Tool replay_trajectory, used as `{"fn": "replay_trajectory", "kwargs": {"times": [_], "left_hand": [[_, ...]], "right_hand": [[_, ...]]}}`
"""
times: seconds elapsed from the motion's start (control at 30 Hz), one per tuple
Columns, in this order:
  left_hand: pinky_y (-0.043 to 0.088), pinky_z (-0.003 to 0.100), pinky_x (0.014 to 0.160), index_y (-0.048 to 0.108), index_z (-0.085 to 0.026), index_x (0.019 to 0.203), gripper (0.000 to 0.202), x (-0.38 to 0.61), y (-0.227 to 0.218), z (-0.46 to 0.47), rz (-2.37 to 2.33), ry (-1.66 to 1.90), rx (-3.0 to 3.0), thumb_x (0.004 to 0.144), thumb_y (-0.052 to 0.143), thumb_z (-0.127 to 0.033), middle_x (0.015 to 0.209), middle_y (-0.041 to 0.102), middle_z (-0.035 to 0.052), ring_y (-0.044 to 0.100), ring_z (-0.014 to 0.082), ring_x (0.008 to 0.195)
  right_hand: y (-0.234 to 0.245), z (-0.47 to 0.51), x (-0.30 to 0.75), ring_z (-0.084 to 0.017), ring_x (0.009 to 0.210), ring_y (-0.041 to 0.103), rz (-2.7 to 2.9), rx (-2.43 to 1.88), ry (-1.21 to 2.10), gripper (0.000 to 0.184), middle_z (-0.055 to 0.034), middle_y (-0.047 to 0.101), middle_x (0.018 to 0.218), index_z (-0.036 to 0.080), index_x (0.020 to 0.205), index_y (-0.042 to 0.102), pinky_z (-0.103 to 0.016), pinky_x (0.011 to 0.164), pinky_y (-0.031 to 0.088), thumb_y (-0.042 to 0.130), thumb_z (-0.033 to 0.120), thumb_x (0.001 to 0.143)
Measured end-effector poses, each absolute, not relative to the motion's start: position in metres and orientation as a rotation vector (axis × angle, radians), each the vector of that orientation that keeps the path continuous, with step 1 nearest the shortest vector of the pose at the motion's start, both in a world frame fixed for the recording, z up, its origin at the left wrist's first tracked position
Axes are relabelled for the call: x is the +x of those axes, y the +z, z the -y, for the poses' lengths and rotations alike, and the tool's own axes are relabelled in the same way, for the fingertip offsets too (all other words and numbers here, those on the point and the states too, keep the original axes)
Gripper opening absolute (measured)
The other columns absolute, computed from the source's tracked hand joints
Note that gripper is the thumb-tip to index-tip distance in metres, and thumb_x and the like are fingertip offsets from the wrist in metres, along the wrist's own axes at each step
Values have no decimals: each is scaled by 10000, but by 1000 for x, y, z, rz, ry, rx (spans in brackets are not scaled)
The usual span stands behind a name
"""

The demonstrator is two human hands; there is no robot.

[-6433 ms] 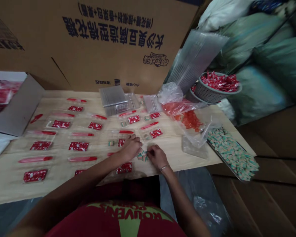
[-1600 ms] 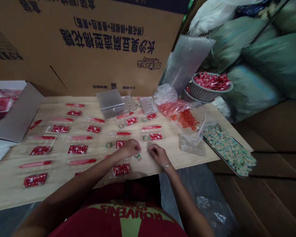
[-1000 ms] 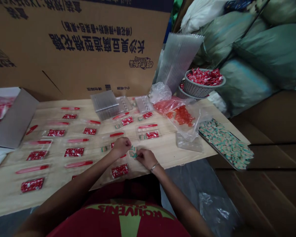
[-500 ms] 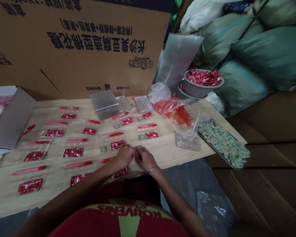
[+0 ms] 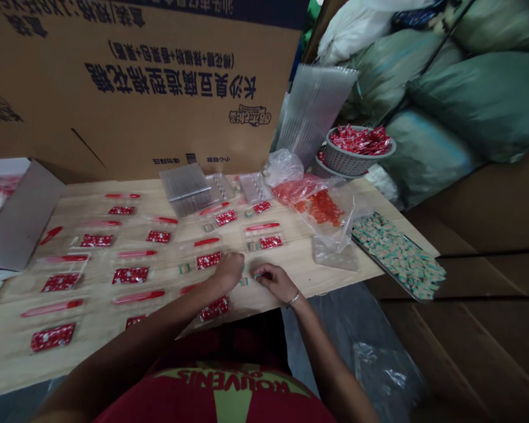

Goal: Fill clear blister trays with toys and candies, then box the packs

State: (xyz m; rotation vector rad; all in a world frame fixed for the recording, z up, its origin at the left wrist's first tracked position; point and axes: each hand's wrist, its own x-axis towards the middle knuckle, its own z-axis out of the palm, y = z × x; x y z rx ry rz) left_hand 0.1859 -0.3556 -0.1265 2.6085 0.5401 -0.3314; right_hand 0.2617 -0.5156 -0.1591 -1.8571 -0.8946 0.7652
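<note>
My left hand rests curled on the wooden board near its front edge, next to a red packet in a clear bag. My right hand lies just to its right, fingers pinched on a small green-and-white candy. Another small candy lies on the board between the two hands. A red packet sits just under my left wrist. What the left fingers hold, if anything, is hidden.
Rows of clear bags with red packets and red pens cover the board. A metal tray of green candies overhangs the right edge. A bag of orange sweets, a basket of red packets, stacked clear trays and cardboard boxes stand behind.
My hands, pressed together half a second ago, have drawn apart. A small candy now lies between them and the right hand has shifted right.
</note>
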Motion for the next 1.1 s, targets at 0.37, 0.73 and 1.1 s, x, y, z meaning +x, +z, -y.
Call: {"fn": "replay_trajectory", "kwargs": {"times": [0.37,0.73,1.1], "left_hand": [[452,327,868,668,-120,830,194,186,-127,351,-187,-316,2736,783,493,-50,940,661,122,585,213,962],[451,338,854,598,-144,707,162,181,-129,347,-203,-56,2457,725,508,-10,818,634,77,577,194,873],[487,251,632,663,-133,803,268,114,-138,370,-651,176,1306,709,677,-384,696,658,13,579,113,620]], "right_hand": [[-147,486,243,-167,782,594,1324,-2242,711,210,-64,656,875,159,880,650,-261,727,440,562,49,725],[-158,503,246,-109,620,483,868,-1859,679,143,31,549,700,192,823,562,-239,618,412,579,163,685],[-148,487,204,-140,676,556,515,-1500,832,301,-24,633,765,198,764,568,-264,629,471,686,464,684]]}}
